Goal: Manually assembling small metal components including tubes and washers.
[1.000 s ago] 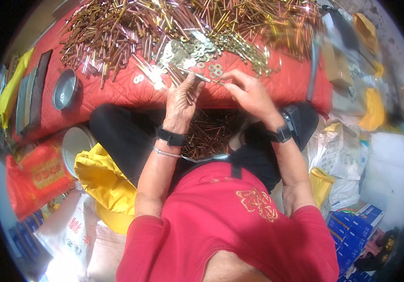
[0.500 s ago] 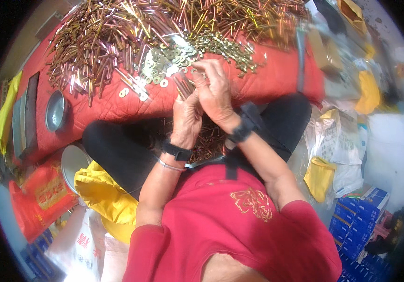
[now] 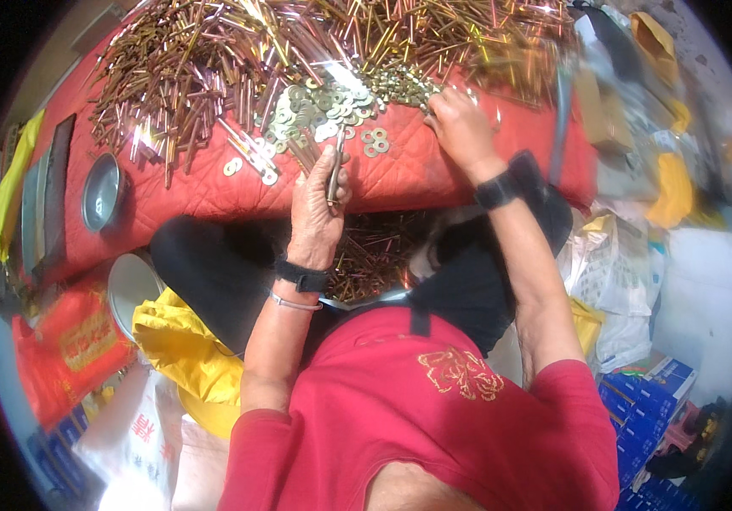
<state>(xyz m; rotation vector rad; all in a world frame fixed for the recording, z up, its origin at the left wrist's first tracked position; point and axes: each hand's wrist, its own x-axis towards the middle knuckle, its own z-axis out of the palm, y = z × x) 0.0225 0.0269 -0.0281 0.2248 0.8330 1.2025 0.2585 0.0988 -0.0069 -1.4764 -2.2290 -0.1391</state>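
Note:
My left hand [image 3: 317, 200] is closed around several slim metal rods [image 3: 333, 183], which stick up past the fingertips above the near edge of the red quilted cover. My right hand [image 3: 466, 132] reaches to the right end of a pile of small brassy nuts [image 3: 396, 83]. Its fingers are bent together at the pile's edge, and what they hold, if anything, is too small to make out. Flat washers [image 3: 315, 102] lie heaped between the hands and farther back, with a little cluster of washers [image 3: 375, 141] apart on the cloth.
A large heap of coppery rods [image 3: 179, 102] covers the far part of the red cover [image 3: 213, 200]. A metal bowl [image 3: 104, 194] stands at the left. More rods [image 3: 374, 255] lie between my legs. Yellow cloth [image 3: 183, 341] and blue boxes [image 3: 638, 409] flank me.
My hands have parted. The right moved away to the right, onto the nuts; the left shifted slightly left, keeping the rods. The small washer cluster now shows on the cloth.

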